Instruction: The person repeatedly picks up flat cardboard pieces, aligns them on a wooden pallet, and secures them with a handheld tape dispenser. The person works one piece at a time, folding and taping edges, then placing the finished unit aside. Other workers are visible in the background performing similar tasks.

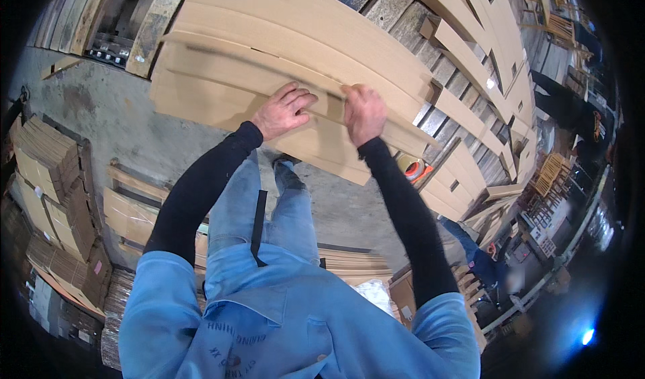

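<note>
A large brown cardboard sheet (201, 83) with long crease lines lies in front of me. One long flap (269, 60) of it stands slightly raised and looks blurred along its edge. My right hand (365, 114) is closed, with its fingertips pinching that flap's edge near the middle. Just to the left, my left hand (283, 114) is over the near part of the sheet. Its fingers are loosely bent, with the thumb apart from them and nothing visible between. Whether its fingertips touch the cardboard is hard to tell.
An orange and white tape dispenser (415, 169) lies by my right forearm. More cut cardboard (463, 177) rests on wooden slats (443, 70) to the right. Cardboard bundles (50, 177) are stacked at left, beside the concrete floor (134, 137). Another person (487, 265) is at lower right.
</note>
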`<state>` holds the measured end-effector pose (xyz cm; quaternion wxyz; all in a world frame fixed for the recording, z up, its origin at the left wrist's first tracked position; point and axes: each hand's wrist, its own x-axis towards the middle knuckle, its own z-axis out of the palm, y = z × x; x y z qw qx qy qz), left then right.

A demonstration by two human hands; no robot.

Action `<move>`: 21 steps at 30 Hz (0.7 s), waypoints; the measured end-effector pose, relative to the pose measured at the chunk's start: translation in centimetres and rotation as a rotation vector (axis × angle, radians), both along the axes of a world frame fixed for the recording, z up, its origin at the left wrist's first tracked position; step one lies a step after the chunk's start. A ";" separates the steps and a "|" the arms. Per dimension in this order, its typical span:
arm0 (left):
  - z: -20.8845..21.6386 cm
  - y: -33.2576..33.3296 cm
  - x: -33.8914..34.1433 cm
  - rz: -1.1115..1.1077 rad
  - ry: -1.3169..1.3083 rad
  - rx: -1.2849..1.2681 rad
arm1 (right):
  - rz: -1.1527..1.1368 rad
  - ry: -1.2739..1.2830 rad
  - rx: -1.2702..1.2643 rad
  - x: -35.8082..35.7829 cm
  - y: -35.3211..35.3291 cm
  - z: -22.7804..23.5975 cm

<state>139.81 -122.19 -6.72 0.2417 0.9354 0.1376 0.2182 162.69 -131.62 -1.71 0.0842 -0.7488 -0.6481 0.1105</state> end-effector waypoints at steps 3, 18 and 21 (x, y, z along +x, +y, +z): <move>0.0 -0.6 -0.9 -0.027 0.048 -0.011 | -0.055 -0.058 0.064 -4.7 -2.8 0.4; 3.8 4.0 3.5 -0.236 0.410 0.174 | 0.006 -0.030 0.216 -4.9 -6.2 -3.2; 4.2 1.8 1.6 -0.215 0.240 0.193 | -0.168 0.145 0.294 -5.8 -9.3 1.2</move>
